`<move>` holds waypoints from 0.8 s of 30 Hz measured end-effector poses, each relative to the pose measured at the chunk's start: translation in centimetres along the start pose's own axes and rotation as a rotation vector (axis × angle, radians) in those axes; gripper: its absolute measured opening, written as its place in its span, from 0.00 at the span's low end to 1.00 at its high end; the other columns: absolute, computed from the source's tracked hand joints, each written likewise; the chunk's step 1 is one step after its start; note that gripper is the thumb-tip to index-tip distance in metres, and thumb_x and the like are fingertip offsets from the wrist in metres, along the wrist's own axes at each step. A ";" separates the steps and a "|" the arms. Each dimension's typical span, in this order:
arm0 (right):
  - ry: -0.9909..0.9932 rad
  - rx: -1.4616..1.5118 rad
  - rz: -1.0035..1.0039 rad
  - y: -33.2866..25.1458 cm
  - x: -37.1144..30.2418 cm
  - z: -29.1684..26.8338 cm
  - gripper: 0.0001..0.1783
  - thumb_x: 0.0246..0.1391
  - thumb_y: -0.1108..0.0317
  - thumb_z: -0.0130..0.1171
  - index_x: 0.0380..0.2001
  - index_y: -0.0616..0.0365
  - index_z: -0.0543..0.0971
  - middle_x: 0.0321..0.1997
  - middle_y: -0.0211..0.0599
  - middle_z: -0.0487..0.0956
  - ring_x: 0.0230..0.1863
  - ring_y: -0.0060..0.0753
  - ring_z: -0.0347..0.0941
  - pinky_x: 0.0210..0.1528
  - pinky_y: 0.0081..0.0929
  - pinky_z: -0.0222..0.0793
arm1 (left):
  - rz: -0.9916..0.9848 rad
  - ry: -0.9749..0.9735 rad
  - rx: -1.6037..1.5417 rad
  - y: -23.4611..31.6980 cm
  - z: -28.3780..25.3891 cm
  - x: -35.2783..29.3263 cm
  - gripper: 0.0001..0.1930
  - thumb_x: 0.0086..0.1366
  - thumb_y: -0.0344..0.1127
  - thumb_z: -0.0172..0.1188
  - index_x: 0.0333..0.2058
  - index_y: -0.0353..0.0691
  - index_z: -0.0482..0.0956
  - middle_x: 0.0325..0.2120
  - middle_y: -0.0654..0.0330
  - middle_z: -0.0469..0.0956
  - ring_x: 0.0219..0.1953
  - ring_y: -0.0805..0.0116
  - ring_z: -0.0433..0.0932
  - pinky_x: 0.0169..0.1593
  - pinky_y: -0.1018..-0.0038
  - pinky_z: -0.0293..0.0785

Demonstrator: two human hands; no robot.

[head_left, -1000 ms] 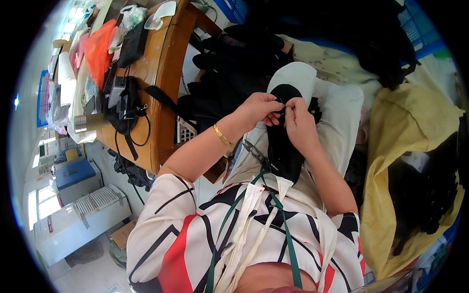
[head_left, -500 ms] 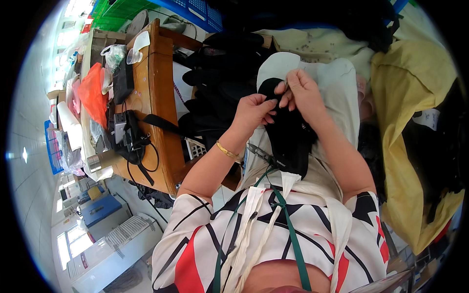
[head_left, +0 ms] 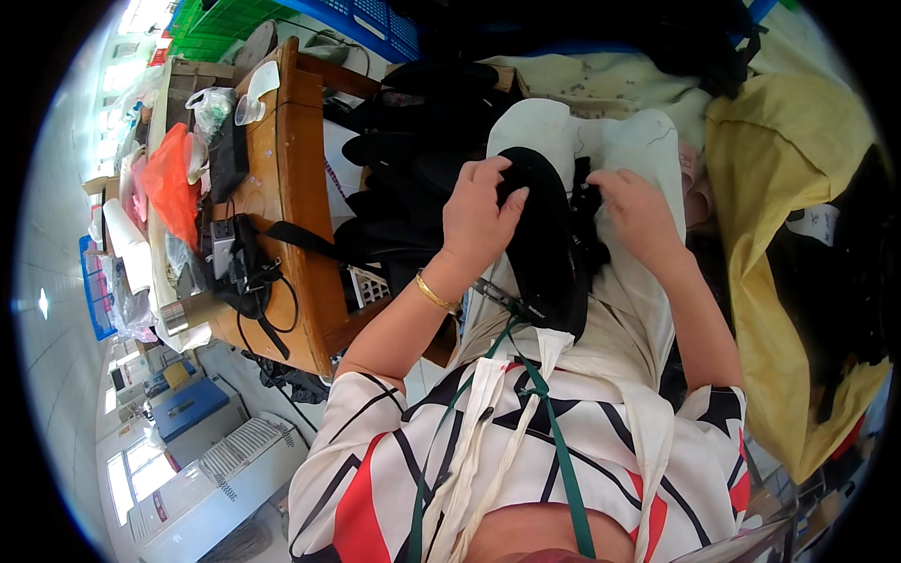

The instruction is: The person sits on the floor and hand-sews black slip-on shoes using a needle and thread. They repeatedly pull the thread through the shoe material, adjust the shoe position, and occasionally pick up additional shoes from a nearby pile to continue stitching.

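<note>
A long black shoe-shaped cloth piece [head_left: 546,239], rounded at its far end, lies lengthwise over my lap. My left hand [head_left: 479,214] grips its left edge near that far end, the thumb resting on top and the fingers bent at the rim. Just right of it, my right hand [head_left: 640,211] pinches a narrow, crumpled black strip [head_left: 587,220], which hangs beside the piece. Whether strip and piece are joined is too dark to make out. Under both is the pale cloth [head_left: 633,141] covering my legs.
A wooden table [head_left: 305,188] at the left carries a black bag [head_left: 246,263] with straps and an orange plastic bag [head_left: 172,183]. Dark shoe-like pieces [head_left: 399,178] are piled beyond my left arm. At the right stands a yellow cloth sack [head_left: 751,281] with black things inside.
My hands were close together over the far end of the black piece. Now the right hand has moved right with the black strip, and the left has shifted to the piece's left edge.
</note>
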State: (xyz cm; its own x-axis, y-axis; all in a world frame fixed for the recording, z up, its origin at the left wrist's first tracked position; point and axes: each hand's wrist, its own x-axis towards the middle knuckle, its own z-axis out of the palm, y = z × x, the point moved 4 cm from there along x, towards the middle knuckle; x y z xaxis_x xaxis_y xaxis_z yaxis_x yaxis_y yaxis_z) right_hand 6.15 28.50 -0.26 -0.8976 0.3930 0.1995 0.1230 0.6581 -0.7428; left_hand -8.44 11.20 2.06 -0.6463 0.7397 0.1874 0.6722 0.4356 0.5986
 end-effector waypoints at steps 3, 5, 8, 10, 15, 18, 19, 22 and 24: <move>-0.070 -0.078 -0.059 -1.3 0.1 0.1 0.08 0.53 0.68 0.62 0.27 0.59 0.73 0.25 0.41 0.71 0.30 0.46 0.69 0.33 0.39 0.66 | 0.323 0.015 0.317 1.7 -0.3 -0.5 0.12 0.54 0.33 0.67 0.38 0.41 0.78 0.32 0.60 0.73 0.32 0.62 0.76 0.32 0.71 0.74; -0.106 0.014 0.029 -2.0 0.4 -0.2 0.12 0.51 0.69 0.64 0.23 0.60 0.71 0.23 0.40 0.70 0.28 0.45 0.68 0.31 0.37 0.65 | 0.355 -0.070 0.357 1.9 -0.1 -1.0 0.14 0.55 0.31 0.66 0.41 0.42 0.78 0.33 0.60 0.75 0.32 0.60 0.76 0.32 0.70 0.75; -0.081 0.216 0.142 -2.4 0.4 0.2 0.14 0.49 0.70 0.66 0.20 0.60 0.69 0.22 0.38 0.68 0.25 0.40 0.65 0.28 0.34 0.61 | 0.299 -0.131 0.371 3.2 -0.6 -1.2 0.15 0.55 0.31 0.66 0.42 0.41 0.78 0.33 0.60 0.75 0.32 0.61 0.77 0.33 0.69 0.76; -0.039 0.353 0.160 -3.4 0.2 0.5 0.15 0.49 0.71 0.65 0.19 0.61 0.68 0.21 0.37 0.66 0.23 0.36 0.63 0.27 0.32 0.59 | 0.292 -0.116 0.360 2.5 0.2 -1.5 0.16 0.54 0.32 0.67 0.42 0.40 0.78 0.33 0.60 0.76 0.33 0.61 0.78 0.33 0.69 0.76; -0.040 0.528 0.243 -5.8 -1.7 0.2 0.15 0.50 0.74 0.63 0.18 0.62 0.66 0.19 0.36 0.64 0.22 0.31 0.61 0.25 0.30 0.57 | 0.317 -0.043 0.320 1.2 0.9 -1.9 0.19 0.49 0.34 0.69 0.42 0.41 0.77 0.32 0.59 0.76 0.34 0.61 0.78 0.34 0.70 0.77; -0.121 0.403 0.175 -5.4 -2.1 0.0 0.14 0.50 0.73 0.63 0.18 0.61 0.68 0.21 0.37 0.67 0.22 0.36 0.64 0.26 0.33 0.60 | 0.280 -0.024 0.288 0.9 1.2 -1.5 0.18 0.48 0.33 0.68 0.40 0.41 0.77 0.30 0.59 0.76 0.33 0.60 0.78 0.33 0.69 0.76; -0.147 0.324 0.113 -5.3 -1.9 -0.3 0.14 0.50 0.72 0.64 0.18 0.61 0.69 0.22 0.37 0.68 0.23 0.37 0.65 0.26 0.34 0.61 | 0.278 -0.037 0.287 1.3 1.2 -1.1 0.17 0.48 0.33 0.67 0.39 0.41 0.77 0.30 0.59 0.75 0.33 0.60 0.78 0.33 0.69 0.76; -0.081 -0.106 -0.138 -4.7 -1.0 -1.2 0.13 0.51 0.69 0.65 0.19 0.61 0.73 0.21 0.40 0.71 0.24 0.43 0.69 0.27 0.37 0.64 | 0.330 -0.023 0.271 0.9 1.9 -0.4 0.15 0.49 0.33 0.65 0.37 0.42 0.76 0.29 0.59 0.74 0.32 0.60 0.78 0.31 0.68 0.76; -0.039 -0.314 -0.148 -2.6 0.1 -1.7 0.12 0.50 0.67 0.66 0.21 0.60 0.75 0.25 0.43 0.74 0.29 0.48 0.72 0.31 0.39 0.67 | 0.392 -0.007 0.240 0.8 1.6 0.4 0.14 0.49 0.33 0.64 0.36 0.42 0.76 0.29 0.59 0.74 0.32 0.59 0.78 0.31 0.67 0.75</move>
State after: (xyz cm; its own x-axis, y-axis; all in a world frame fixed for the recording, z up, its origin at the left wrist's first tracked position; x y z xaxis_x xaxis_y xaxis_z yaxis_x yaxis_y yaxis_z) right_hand 6.50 27.92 2.82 -0.9304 0.2577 0.2607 0.1093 0.8738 -0.4739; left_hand -7.57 12.68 1.36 -0.3245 0.8756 0.3579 0.9306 0.2279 0.2863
